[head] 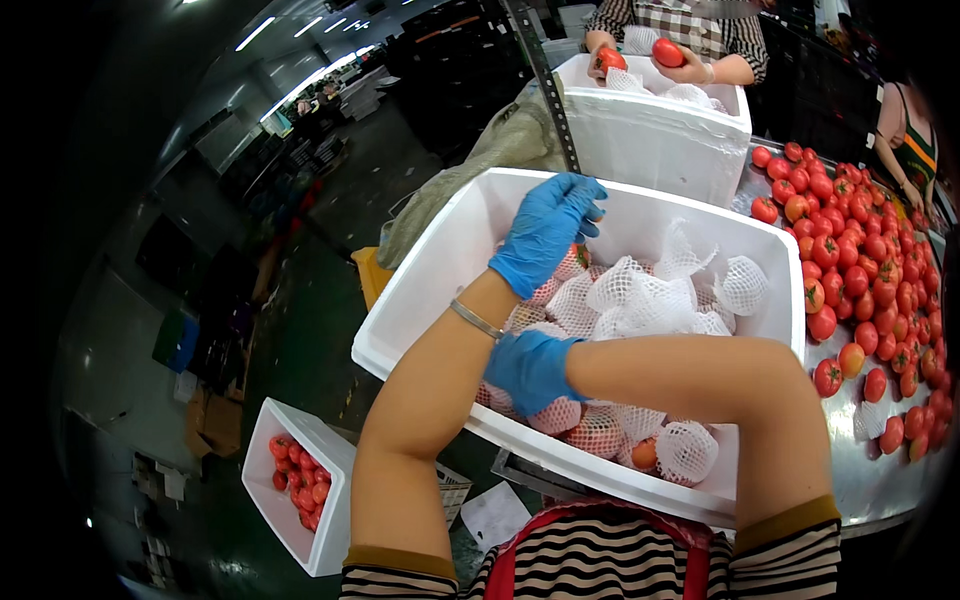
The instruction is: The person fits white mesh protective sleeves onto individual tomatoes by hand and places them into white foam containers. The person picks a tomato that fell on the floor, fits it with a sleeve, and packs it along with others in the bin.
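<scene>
A white foam box lies before me, holding tomatoes in white foam net sleeves. Toward its far wall is my left hand, in a blue glove, its fingers curled. A small pinkish-orange patch shows at those fingertips; I cannot tell whether it is skin or fruit. Just below that hand sits a netted tomato. My right hand, also gloved in blue, crosses beside my left wrist over the box's near left part. Its fingers are hidden. Loose foam net sleeves are heaped in the middle, and a netted tomato rests near the front wall.
Many bare tomatoes cover a metal table at right. Beyond my box, a co-worker's hands hold tomatoes over another foam box. A perforated metal post stands between. At lower left is a tomato-filled foam box.
</scene>
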Demonstrator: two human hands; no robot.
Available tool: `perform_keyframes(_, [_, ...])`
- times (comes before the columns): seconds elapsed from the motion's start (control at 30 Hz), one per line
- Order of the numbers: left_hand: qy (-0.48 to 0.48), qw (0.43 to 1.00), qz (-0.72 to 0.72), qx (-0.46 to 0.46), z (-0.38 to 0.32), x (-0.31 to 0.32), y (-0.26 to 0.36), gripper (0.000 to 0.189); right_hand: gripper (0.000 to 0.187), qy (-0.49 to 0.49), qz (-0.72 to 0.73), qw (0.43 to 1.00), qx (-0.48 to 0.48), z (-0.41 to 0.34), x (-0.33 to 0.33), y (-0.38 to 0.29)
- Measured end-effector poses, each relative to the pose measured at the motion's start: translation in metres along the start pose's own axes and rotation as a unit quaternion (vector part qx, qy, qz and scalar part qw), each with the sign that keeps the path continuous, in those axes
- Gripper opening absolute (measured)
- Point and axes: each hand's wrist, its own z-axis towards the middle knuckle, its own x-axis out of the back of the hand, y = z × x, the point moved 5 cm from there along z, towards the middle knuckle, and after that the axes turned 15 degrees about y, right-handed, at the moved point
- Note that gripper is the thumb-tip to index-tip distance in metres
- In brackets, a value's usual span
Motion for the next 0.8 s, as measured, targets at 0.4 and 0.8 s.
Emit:
perform_keyframes(0.4, [0.05, 0.994, 0.088, -0.038, 0.008, 0.001, -0.016, 0.031, 0.055, 0.341, 0.366, 0.784, -0.367, -0.12, 0.118, 0.081])
perform_keyframes(0.8, [-0.04, 0.996, -0.006, 0.08, -0.011, -0.017, -0.02, 0.055, 0.042, 0.426, 0.445, 0.698, -0.365, -0.134, 0.124, 0.111])
